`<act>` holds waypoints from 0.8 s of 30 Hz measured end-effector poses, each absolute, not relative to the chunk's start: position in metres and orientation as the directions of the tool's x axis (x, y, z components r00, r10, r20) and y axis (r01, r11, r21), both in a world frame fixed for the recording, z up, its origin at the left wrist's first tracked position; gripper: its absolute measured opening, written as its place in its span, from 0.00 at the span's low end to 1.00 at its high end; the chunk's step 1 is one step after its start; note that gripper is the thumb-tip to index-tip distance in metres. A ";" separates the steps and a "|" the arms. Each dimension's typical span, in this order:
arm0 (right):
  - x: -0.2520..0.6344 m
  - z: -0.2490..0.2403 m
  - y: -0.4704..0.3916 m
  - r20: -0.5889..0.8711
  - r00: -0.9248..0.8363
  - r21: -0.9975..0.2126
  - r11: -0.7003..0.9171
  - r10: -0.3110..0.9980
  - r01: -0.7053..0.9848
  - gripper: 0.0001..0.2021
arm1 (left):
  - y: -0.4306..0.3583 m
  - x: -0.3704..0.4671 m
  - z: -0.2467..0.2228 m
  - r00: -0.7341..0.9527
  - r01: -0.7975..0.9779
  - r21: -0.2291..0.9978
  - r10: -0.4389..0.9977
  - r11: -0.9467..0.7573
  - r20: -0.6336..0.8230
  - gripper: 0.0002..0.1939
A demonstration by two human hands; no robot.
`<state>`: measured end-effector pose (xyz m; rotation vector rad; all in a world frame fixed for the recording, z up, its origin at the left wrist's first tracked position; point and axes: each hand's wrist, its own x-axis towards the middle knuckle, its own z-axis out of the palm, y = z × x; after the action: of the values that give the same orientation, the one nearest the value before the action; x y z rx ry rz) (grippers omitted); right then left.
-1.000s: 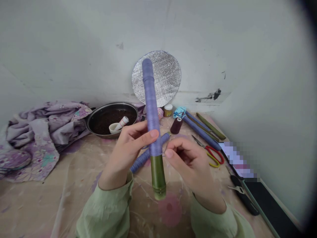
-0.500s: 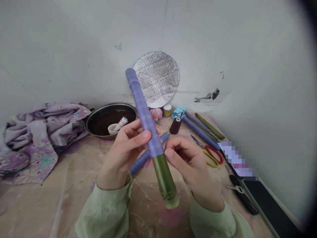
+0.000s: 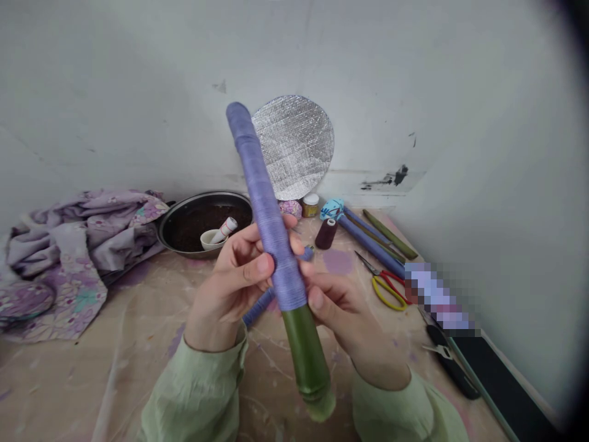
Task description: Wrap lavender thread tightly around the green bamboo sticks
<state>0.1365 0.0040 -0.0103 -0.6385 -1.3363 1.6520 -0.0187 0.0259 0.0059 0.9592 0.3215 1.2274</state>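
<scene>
A green bamboo stick (image 3: pixel 306 353), most of its length wound in purple thread (image 3: pixel 262 190), slants up and leftward in front of me. My left hand (image 3: pixel 230 276) is closed round the wound part, thumb in front and fingers behind. At the lower edge of the winding, the pinched thumb and forefinger of my right hand (image 3: pixel 347 316) touch the stick's right side. Anything between those fingertips is too small or hidden. Behind my hands lies a spool-like purple roll of thread (image 3: pixel 257 307), partly covered by the stick and fingers.
To the left are a crumpled floral cloth (image 3: pixel 64 258) and a dark pan (image 3: pixel 184 215) holding a small white bowl (image 3: pixel 211 239). Rightward lie a dark thread cone (image 3: pixel 326 234), scissors (image 3: pixel 389 291), more bamboo sticks (image 3: pixel 391 233), a black-handled tool (image 3: pixel 453 362) and a phone-like slab (image 3: pixel 501 387). A silver disc (image 3: pixel 299 147) leans against the wall.
The stick has come nearer and its bare lower end has dropped, while its top reaches higher. My right hand has shifted slightly down with the winding's edge; my left keeps its hold.
</scene>
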 end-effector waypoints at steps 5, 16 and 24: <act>0.142 -0.004 0.005 0.080 -0.652 -0.951 -0.139 0.754 -0.277 0.24 | 0.033 -0.017 -0.007 0.397 -0.666 0.745 0.830 -0.033 0.391 0.18; 0.127 -0.010 0.012 0.215 -0.153 -0.976 0.216 0.965 -0.011 0.10 | 0.040 -0.019 -0.003 0.108 -0.333 0.878 0.911 -0.345 0.399 0.19; 0.126 -0.014 0.014 0.332 -0.142 -0.922 0.353 0.932 0.160 0.15 | 0.033 -0.017 0.001 -0.044 -0.175 0.907 0.923 -0.383 0.381 0.23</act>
<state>0.1265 0.0141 -0.0144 -1.0133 -1.5720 0.9279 -0.0175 0.0328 0.0007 1.3421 0.8658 1.5777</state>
